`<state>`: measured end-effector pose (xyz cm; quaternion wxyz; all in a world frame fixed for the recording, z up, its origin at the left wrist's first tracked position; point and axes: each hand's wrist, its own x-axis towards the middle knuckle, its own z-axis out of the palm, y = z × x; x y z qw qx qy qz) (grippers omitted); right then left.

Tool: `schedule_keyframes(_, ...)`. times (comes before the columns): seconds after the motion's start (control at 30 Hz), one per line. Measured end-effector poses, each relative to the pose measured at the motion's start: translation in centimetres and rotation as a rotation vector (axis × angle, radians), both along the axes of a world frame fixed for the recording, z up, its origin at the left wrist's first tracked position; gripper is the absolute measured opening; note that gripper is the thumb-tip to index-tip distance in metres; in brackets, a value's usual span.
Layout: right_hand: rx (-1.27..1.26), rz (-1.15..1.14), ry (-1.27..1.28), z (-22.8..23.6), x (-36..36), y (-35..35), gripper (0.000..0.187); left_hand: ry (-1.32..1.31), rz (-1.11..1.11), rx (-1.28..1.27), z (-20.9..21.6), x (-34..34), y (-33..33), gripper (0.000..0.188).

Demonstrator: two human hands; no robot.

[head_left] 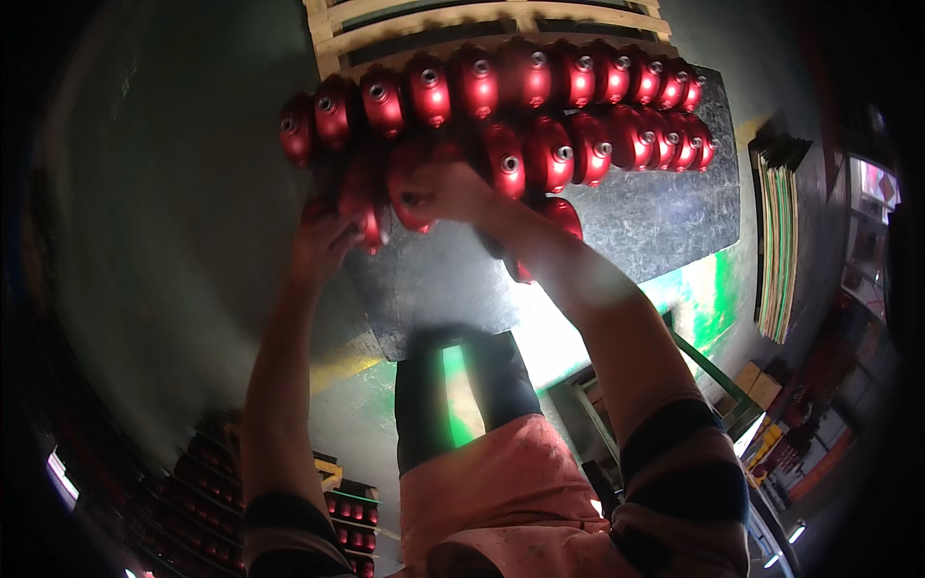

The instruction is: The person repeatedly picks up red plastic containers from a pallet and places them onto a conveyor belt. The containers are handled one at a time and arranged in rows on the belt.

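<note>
Glossy red rounded metal tanks, each with a silver round fitting, stand in two long rows, and one tank (pixel 503 162) of the front row is near my right hand. At the left end of the front row, my left hand (pixel 326 234) has its fingers curled round the side of a red tank (pixel 360 207). My right hand (pixel 445 191) grips another red tank (pixel 409 214) just right of it, its fingers partly blurred. Below my right forearm, a further red tank (pixel 561 218) is partly hidden.
The tanks stand on a dark, scuffed sheet (pixel 665 217). A wooden pallet (pixel 385 37) lies beyond the back row. To the right leans a stack of thin boards (pixel 777 241). Racks with more red tanks (pixel 352 511) are at the lower left. Bright light falls near my legs.
</note>
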<state>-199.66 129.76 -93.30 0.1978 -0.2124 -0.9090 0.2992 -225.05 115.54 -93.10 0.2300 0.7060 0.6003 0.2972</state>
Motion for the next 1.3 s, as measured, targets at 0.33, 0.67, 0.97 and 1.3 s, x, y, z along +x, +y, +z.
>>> schedule_keyframes(0.33,0.333,0.109,0.282,10.1,4.7,-12.4,0.036,0.211,0.111,-0.208,14.1,0.9,-19.7,0.032)
schedule_keyframes(0.67,-0.018,-0.166,0.473,23.9,17.4,-28.3,0.038,0.069,-0.458,0.014,22.3,9.7,-23.7,0.028)
schedule_keyframes(0.97,-0.318,-0.935,0.121,32.9,29.6,-53.3,0.035,-0.146,-0.761,-0.060,29.5,23.2,-24.8,0.027)
schedule_keyframes(1.3,-0.517,-1.763,0.438,24.7,39.4,-73.5,0.027,-0.116,-1.160,-0.419,28.4,42.0,-27.7,0.023)
